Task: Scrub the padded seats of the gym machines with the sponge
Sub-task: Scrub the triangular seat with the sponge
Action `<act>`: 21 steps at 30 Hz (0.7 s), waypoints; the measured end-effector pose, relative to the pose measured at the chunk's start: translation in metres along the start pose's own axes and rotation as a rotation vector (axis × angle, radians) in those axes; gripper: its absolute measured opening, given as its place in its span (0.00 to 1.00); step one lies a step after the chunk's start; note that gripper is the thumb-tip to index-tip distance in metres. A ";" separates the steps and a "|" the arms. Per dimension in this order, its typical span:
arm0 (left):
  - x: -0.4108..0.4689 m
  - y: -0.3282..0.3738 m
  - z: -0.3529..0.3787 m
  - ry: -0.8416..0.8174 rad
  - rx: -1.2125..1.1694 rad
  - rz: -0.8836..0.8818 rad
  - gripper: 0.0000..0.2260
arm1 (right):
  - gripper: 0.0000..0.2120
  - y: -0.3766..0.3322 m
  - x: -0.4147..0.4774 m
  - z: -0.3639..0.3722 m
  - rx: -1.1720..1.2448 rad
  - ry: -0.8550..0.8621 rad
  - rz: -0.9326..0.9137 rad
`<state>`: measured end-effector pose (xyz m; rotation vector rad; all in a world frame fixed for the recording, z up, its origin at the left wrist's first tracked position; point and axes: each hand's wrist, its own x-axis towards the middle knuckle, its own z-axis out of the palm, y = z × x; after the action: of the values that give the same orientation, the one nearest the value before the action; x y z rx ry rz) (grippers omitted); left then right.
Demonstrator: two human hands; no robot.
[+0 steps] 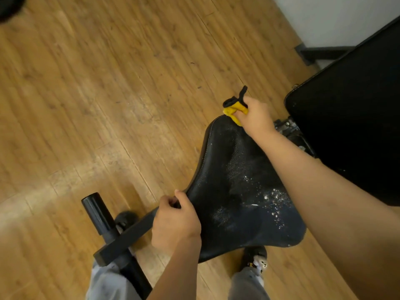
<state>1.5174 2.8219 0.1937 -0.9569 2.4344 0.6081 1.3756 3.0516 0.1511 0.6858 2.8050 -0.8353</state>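
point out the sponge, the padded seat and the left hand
sponge (233, 110), head view, yellow folded part
padded seat (238, 180), head view, soapy middle of pad
left hand (176, 221), head view, back of the hand

Holds the sponge (234, 111) at the far tip of the seat (238, 180) with the right hand (256, 118), and grips the seat's left edge with the left hand (175, 221). Stands on the floor (108, 105) at the seat's near end, back pad (350, 126) to its right, frame bar (127, 237) to its left.

Warm indoor light, soft glare on wooden floor (112, 161), wide-angle bowing, slight overall blur
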 end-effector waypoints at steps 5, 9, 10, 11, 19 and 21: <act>0.000 0.001 0.001 0.034 -0.013 0.007 0.18 | 0.07 0.005 -0.037 -0.007 0.082 0.009 -0.052; -0.001 0.001 0.002 0.051 -0.015 0.004 0.18 | 0.12 0.009 -0.100 -0.007 0.031 -0.079 -0.174; -0.001 0.001 0.002 0.052 -0.024 0.003 0.18 | 0.13 0.012 -0.105 -0.008 0.023 -0.093 -0.188; 0.000 0.001 0.003 0.049 -0.028 0.007 0.18 | 0.13 0.014 -0.101 -0.010 0.028 -0.082 -0.184; 0.001 -0.001 0.003 0.033 -0.016 0.011 0.18 | 0.10 0.021 -0.026 -0.006 0.160 0.070 0.150; 0.001 -0.001 0.004 0.029 -0.016 0.009 0.18 | 0.09 0.022 -0.054 -0.010 0.210 0.050 0.134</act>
<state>1.5182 2.8225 0.1898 -0.9682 2.4638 0.6216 1.4335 3.0528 0.1627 0.9265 2.7019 -1.1103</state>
